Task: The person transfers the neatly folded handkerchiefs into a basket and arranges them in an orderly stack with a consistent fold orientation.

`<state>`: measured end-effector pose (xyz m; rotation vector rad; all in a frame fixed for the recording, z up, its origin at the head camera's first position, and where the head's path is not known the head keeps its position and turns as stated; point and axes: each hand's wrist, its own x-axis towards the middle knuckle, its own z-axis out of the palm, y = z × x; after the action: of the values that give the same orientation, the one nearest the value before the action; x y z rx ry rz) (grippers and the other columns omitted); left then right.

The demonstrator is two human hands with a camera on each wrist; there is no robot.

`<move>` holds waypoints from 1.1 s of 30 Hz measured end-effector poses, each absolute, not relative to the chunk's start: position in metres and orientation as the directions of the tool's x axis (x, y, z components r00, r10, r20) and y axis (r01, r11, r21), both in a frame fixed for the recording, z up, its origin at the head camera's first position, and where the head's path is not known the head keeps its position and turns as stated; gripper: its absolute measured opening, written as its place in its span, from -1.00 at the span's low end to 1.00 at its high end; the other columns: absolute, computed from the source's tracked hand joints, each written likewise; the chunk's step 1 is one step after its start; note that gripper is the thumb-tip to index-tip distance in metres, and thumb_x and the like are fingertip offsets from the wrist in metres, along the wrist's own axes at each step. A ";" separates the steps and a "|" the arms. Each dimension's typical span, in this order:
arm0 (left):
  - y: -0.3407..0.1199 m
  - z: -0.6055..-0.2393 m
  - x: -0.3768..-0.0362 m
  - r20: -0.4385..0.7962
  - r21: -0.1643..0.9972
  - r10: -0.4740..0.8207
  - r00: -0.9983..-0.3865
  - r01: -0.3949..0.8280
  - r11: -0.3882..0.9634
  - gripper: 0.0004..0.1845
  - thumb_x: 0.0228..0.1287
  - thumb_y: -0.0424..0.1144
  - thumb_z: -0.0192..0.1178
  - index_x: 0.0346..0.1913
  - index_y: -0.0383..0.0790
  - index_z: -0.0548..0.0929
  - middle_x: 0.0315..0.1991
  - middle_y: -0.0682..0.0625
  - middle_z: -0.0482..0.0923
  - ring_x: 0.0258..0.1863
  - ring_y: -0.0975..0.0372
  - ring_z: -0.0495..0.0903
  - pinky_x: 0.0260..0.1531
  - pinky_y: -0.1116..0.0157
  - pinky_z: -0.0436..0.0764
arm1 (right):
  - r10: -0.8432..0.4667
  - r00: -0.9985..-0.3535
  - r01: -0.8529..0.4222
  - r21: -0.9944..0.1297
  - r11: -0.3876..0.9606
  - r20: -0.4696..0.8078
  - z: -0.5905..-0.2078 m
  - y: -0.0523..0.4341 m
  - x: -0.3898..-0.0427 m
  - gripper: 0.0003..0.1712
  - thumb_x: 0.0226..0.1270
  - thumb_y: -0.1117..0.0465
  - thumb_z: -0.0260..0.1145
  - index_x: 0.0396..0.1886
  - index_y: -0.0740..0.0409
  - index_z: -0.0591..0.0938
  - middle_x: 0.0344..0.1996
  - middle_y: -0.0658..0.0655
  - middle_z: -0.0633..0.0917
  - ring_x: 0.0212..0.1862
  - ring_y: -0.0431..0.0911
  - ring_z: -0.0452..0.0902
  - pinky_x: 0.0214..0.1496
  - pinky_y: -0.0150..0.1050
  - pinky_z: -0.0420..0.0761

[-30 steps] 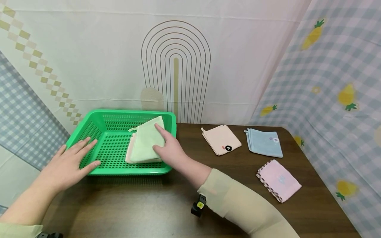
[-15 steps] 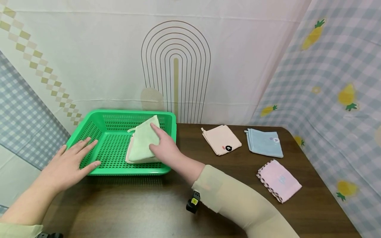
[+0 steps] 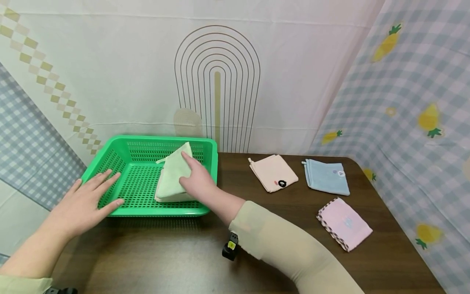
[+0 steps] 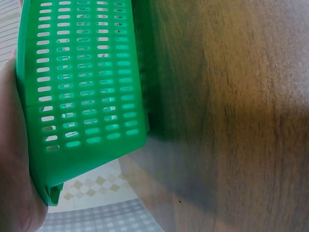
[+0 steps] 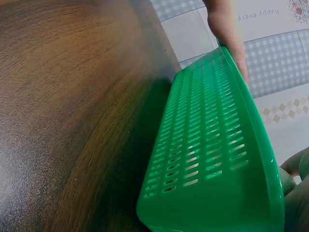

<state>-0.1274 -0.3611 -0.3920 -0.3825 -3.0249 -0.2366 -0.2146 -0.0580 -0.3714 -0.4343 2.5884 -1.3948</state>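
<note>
My right hand (image 3: 200, 180) reaches into the right half of a green plastic basket (image 3: 154, 212) and grips a folded pale green towel (image 3: 171, 176). The thumb and index finger show on its right side; the other fingers are hidden. The towel has a small loop at its left corner and overlaps a pale pink towel (image 3: 156, 197), of which only a sliver shows. With fingers spread, my left hand (image 3: 82, 200) rests on the basket's left front corner. In the left wrist view, that hand (image 4: 13, 159) lies along the rim beside the slotted wall (image 4: 82, 166).
On the brown table (image 3: 154, 253), right of the basket, lie a folded peach towel (image 3: 271, 171), a blue towel (image 3: 324, 177) and a pink towel with a checked edge (image 3: 345, 223). A white cloth backdrop (image 3: 293, 73) hangs behind; checked cloth (image 3: 404, 163) borders the right side.
My right hand has shifted left inside the basket, and the pale green towel has moved left with it, covering more of the pale pink one. My left hand has stayed put.
</note>
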 end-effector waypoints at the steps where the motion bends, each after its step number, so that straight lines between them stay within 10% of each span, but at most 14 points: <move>1: -0.361 -0.392 -0.128 0.102 0.142 0.240 -0.965 0.253 0.957 -0.09 0.40 0.23 0.09 0.62 0.04 -0.10 0.57 -0.24 -0.05 0.44 -0.28 0.08 0.44 -0.06 -0.56 | -0.331 -0.943 -0.171 -0.836 0.522 -0.014 -0.372 -0.059 -0.215 -0.06 0.23 0.39 0.25 0.56 -0.23 0.20 0.49 -0.06 0.28 0.41 -0.21 0.23 -0.03 -0.29 0.54; 14: -0.363 -0.394 -0.129 0.104 0.134 0.243 -0.964 0.256 0.957 -0.09 0.40 0.22 0.09 0.62 0.04 -0.10 0.57 -0.23 -0.05 0.47 -0.26 0.05 0.43 -0.04 -0.58 | -0.322 -0.945 -0.139 -0.828 0.543 -0.052 -0.375 -0.072 -0.219 -0.06 0.22 0.41 0.25 0.56 -0.23 0.20 0.50 0.00 0.28 0.21 -0.13 0.40 -0.35 -0.32 0.58; 33: -0.361 -0.393 -0.128 0.108 0.133 0.249 -0.963 0.262 0.956 -0.12 0.41 0.21 0.08 0.61 0.03 -0.07 0.57 -0.20 -0.03 0.51 -0.19 -0.02 0.42 -0.05 -0.59 | -0.340 -0.937 -0.122 -0.836 0.534 -0.081 -0.375 -0.080 -0.227 -0.06 0.24 0.42 0.24 0.57 -0.22 0.19 0.50 -0.04 0.28 0.23 -0.19 0.35 -0.14 -0.33 0.55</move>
<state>-0.1283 -0.3610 -0.3930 -0.3946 -3.0180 -0.2234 -0.2270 -0.0800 -0.3750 -0.3897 2.5395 -1.3567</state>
